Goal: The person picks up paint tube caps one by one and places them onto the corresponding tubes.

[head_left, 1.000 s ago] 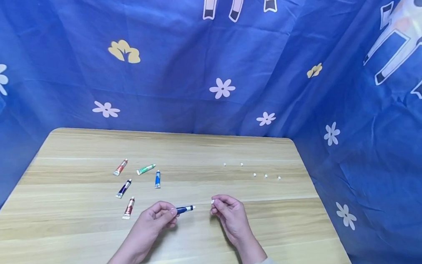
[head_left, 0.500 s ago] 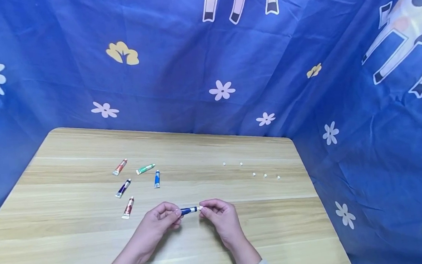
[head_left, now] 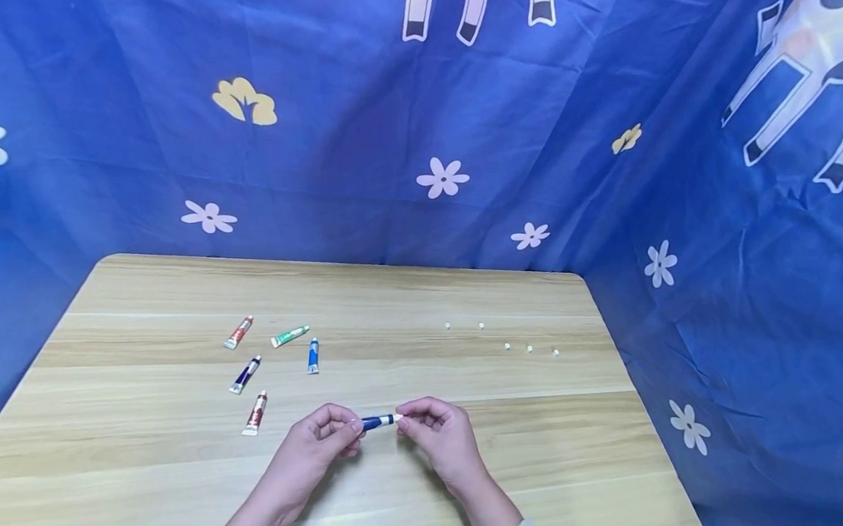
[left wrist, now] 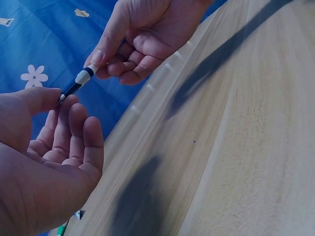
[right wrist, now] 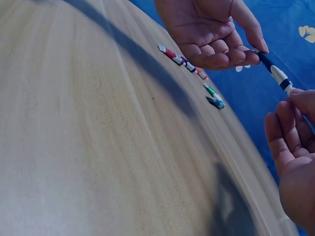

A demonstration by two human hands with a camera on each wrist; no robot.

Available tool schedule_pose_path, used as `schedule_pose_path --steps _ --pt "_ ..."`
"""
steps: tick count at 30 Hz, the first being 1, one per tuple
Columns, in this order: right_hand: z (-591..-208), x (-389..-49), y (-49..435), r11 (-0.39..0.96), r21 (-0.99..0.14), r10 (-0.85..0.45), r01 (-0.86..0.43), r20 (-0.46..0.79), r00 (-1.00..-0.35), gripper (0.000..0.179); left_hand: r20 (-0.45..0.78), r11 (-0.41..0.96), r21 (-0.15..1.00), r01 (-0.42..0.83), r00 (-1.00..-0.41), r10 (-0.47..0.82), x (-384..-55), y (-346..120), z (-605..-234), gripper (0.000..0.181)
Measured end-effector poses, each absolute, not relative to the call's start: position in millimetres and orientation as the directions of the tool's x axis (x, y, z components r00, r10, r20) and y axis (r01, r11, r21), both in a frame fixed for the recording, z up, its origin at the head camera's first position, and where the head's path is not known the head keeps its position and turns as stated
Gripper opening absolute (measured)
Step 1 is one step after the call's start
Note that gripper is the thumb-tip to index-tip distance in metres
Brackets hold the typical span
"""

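Note:
My left hand (head_left: 313,448) pinches the tail end of a dark blue paint tube (head_left: 377,422) between thumb and forefinger. The tube lies level in the air above the table, its nozzle end pointing right. At that end my right hand (head_left: 445,440) pinches a small white cap (right wrist: 289,90) with thumb and forefinger, up against the tube's neck. In the left wrist view the tube (left wrist: 78,83) spans both sets of fingertips, and its crimped tail is mostly hidden by the left thumb. The remaining fingers of both hands are loosely curled.
Several paint tubes lie at the left: an orange-red one (head_left: 239,333), a green one (head_left: 291,336), a blue one (head_left: 313,357), a purple one (head_left: 246,375) and a dark red one (head_left: 256,414). Several white caps (head_left: 507,346) are scattered at the right. Blue patterned cloth (head_left: 350,135) hangs behind the table.
My right hand has moved left with the white cap to the tube's nozzle, closing the gap. The left hand has shifted slightly right with the tube; over the last half second both hands barely move.

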State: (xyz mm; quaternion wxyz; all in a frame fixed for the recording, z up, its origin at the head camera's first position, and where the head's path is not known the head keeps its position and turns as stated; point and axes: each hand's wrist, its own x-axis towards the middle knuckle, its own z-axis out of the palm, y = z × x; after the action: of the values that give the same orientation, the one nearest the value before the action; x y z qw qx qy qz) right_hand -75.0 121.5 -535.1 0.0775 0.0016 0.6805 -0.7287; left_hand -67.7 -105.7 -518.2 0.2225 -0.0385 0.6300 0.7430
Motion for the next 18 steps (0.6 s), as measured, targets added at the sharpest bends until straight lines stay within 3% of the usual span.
schedule_pose_path --steps 18 --pt "-540.7 -72.7 118.8 -0.03 -0.989 -0.115 0.147 -0.143 -0.983 0.026 -0.331 -0.096 0.924 -0.37 -0.899 0.286 -65.3 -101.5 -520.0 0.019"
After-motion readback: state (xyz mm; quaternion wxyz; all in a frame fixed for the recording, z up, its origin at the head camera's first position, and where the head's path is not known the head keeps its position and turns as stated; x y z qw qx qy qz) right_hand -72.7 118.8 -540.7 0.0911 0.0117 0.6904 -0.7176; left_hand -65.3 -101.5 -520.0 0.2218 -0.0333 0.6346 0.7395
